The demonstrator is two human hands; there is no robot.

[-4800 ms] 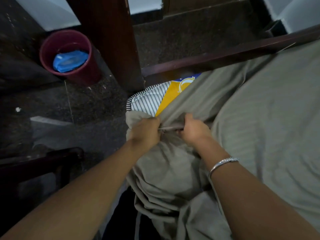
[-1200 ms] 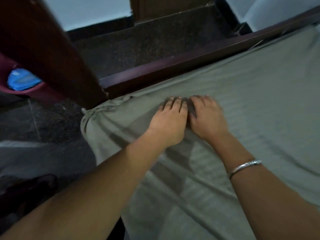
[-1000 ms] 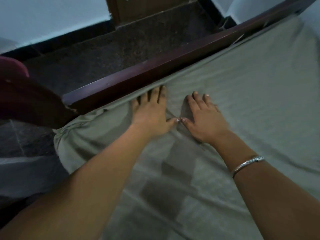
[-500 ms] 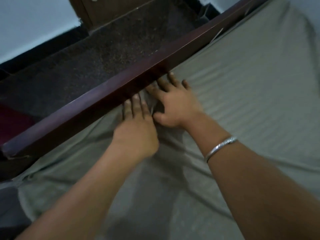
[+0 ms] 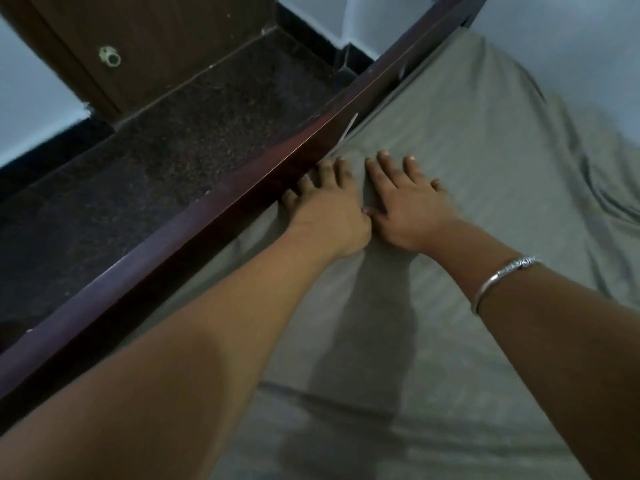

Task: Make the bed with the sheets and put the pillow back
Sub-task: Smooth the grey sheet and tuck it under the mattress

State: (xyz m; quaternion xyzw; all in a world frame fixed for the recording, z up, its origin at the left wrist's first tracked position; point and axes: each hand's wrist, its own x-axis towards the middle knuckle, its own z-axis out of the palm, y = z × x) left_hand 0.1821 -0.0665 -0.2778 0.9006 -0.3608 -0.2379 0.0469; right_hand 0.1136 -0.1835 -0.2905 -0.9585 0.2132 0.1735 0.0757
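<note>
A grey-green striped sheet (image 5: pixel 467 140) covers the mattress and fills the right and lower part of the head view. My left hand (image 5: pixel 329 209) lies flat on the sheet, fingers spread, pressed against the dark wooden bed rail (image 5: pixel 194 226). My right hand (image 5: pixel 408 206) rests flat beside it, fingers apart, thumbs nearly touching; a silver bangle sits on that wrist. Neither hand holds anything. Folds wrinkle the sheet at the far right (image 5: pixel 602 188). No pillow is in view.
Beyond the rail lies a dark speckled floor (image 5: pixel 166 143). A brown wooden door (image 5: pixel 156 39) with a round fitting stands at the top left. Pale walls (image 5: pixel 571 46) border the bed at the top right.
The sheet corner is over the mattress, hiding the striped ticking. Both hands have slid along the rail edge toward the far end, pressing the sheet down; the view followed and the red bin left the frame.
</note>
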